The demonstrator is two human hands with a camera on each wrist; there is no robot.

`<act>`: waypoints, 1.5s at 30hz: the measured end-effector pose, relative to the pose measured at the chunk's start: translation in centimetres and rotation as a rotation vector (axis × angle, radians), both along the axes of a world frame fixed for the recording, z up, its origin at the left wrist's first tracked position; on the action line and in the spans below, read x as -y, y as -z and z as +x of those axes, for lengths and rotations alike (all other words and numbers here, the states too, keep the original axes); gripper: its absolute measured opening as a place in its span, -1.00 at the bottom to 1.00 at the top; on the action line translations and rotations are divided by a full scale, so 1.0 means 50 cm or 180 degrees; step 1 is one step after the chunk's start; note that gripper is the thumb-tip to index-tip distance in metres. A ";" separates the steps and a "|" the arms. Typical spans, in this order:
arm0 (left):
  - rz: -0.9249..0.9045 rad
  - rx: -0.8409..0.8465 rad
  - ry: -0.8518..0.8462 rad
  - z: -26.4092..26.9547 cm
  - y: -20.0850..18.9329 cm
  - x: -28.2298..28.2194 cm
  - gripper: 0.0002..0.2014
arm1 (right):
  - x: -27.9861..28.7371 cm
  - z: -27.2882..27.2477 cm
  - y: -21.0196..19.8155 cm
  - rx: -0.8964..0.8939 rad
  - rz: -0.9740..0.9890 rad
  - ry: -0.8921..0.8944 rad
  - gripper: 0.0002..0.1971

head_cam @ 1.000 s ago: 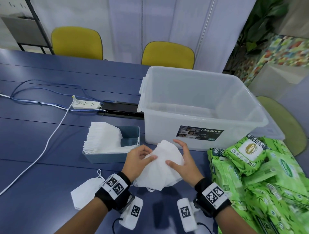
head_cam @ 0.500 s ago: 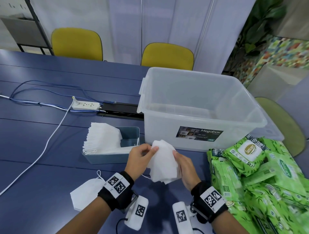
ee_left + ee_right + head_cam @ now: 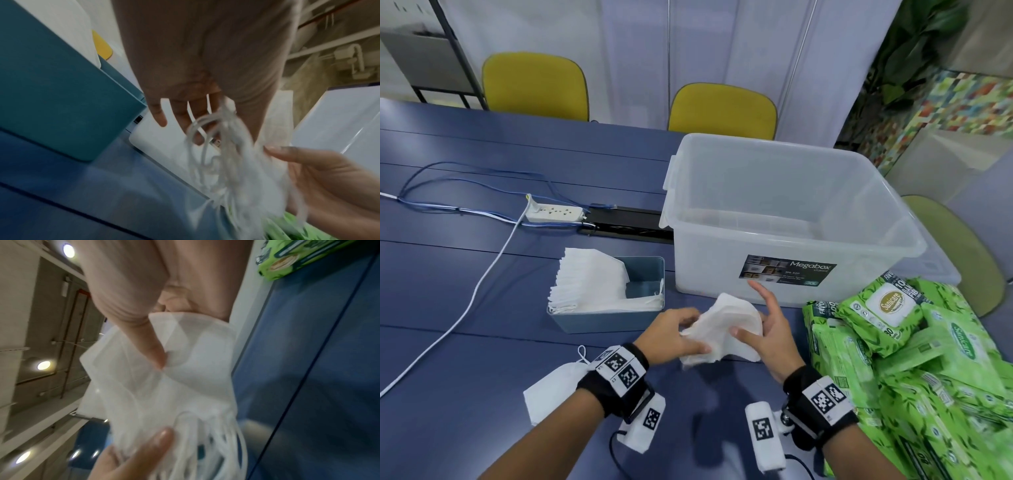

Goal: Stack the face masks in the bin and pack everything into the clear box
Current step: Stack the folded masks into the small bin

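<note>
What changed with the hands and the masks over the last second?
The bundle of masks, flat between both hands before, is now gathered and turned; the left hand grips its left side, the right hand its right. The bin, clear box and loose mask stayed put.

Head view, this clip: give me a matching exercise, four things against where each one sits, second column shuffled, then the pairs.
Things:
1. mask bundle
2. bin
3. clear box
4. wipes

Places:
A. right of the hands, piled on the table
B. between both hands
C. left of the clear box, holding stacked masks
D. behind the hands, nothing packed in it yet

Pairs: 1-B, 2-C, 3-D, 4-A
</note>
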State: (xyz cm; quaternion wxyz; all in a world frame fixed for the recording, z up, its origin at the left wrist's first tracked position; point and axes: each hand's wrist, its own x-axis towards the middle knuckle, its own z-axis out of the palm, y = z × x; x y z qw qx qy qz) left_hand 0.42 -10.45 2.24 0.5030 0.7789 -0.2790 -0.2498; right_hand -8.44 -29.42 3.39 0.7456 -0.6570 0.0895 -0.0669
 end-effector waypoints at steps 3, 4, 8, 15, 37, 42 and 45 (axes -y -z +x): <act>0.0088 0.0278 -0.0109 0.003 0.016 0.000 -0.78 | 0.013 -0.002 0.027 -0.0220 -0.0215 0.0410 -0.48; 0.0004 0.0273 -0.0217 0.001 0.022 0.003 -0.82 | 0.014 -0.005 0.039 -0.0336 -0.0271 0.0491 -0.55; -0.0059 -0.0167 -0.0318 -0.026 0.078 0.022 -0.69 | 0.006 -0.020 0.097 -0.0615 -0.0450 0.0557 -0.60; 0.0147 -0.0388 -0.0438 -0.048 0.143 0.053 -0.39 | -0.021 -0.019 0.143 -0.0794 -0.0881 0.0465 -0.59; -0.0111 0.0418 -0.0382 -0.041 0.078 0.083 -0.70 | 0.001 0.000 0.083 -0.0294 -0.0554 0.0659 -0.58; -0.0437 0.0676 -0.0980 -0.043 0.072 0.075 -0.73 | 0.003 -0.008 0.091 -0.0465 -0.0357 0.0772 -0.64; -0.0436 0.1023 -0.1124 -0.047 0.064 0.073 -0.76 | -0.007 -0.010 0.083 -0.0422 -0.0240 0.0689 -0.52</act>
